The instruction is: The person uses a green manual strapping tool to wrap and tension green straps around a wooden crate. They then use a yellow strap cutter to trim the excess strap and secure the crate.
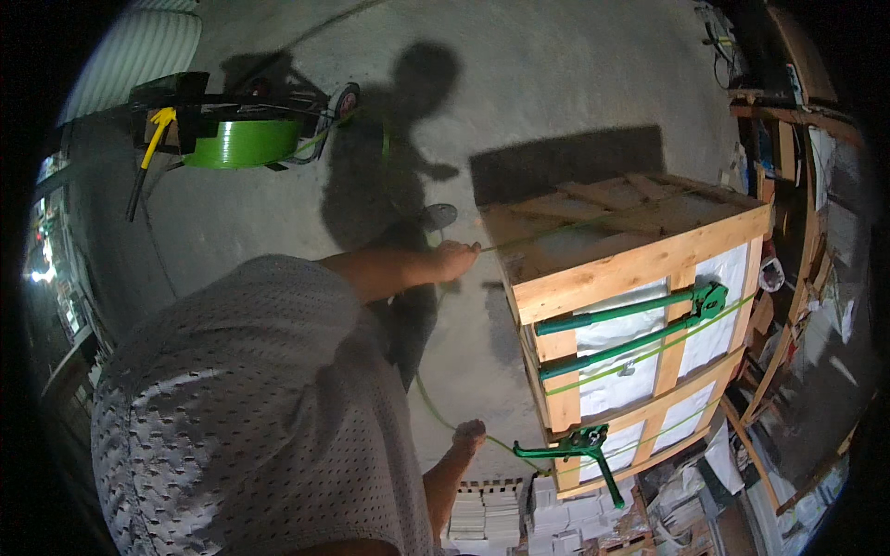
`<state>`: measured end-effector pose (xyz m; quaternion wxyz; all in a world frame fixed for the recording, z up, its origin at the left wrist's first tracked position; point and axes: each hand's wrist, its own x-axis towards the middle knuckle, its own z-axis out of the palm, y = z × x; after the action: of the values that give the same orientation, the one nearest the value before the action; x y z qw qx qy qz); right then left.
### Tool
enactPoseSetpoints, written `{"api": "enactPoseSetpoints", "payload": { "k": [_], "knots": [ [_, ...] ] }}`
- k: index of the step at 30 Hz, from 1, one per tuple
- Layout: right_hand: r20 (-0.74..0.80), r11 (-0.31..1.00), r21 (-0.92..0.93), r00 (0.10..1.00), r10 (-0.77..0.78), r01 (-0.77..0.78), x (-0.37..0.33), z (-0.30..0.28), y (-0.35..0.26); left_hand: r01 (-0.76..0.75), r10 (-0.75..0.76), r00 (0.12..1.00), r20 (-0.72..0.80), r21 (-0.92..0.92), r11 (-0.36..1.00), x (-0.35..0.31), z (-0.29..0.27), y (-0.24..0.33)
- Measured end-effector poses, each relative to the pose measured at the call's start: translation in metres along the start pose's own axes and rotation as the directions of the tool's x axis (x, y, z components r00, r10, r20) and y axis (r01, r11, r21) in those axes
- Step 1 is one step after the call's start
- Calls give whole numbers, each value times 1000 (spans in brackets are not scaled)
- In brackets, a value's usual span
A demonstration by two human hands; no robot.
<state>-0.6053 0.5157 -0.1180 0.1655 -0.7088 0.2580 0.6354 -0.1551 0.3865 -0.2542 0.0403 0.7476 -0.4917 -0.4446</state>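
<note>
My left hand [454, 261] is closed on a green strap [528, 241], which runs from it across the slatted wooden crate [640, 255]. Lower down, my right hand [470, 434] grips another stretch of green strap [505, 447] leading to the crate's near corner. A long-handled green crimping tool [616, 350] lies on the crate's white-wrapped face, beside a strap [667, 345] that carries a small metal seal [627, 369]. A green strap tensioner [579, 447] rests at the crate's lower edge, close to my right hand. My fingers partly hide the strap in each hand.
A cart with a green strap roll [246, 144] and a yellow-handled tool [158, 134] stands at upper left. Stacked white blocks [482, 514] sit below the crate. Wood scraps and debris [788, 352] crowd the right side. Loose strap [422, 394] trails over the concrete floor [575, 74].
</note>
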Motion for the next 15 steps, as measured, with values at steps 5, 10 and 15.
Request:
{"api": "enactPoseSetpoints", "payload": {
  "k": [5, 10, 15],
  "knots": [
    [-10, 428, 888, 925, 379, -166, -10, 35, -20, 115, -115, 993, 14, -214, 970, -34, -5, 17],
    [-14, -549, 805, 931, 365, 227, 8, 91, -41, 1, -8, 998, 61, 118, 993, -67, 8, 11],
    [-296, -825, 419, 916, 270, 379, 34, 154, -69, 157, -159, 987, -32, -66, 985, -100, 41, 20]
  ]
}}
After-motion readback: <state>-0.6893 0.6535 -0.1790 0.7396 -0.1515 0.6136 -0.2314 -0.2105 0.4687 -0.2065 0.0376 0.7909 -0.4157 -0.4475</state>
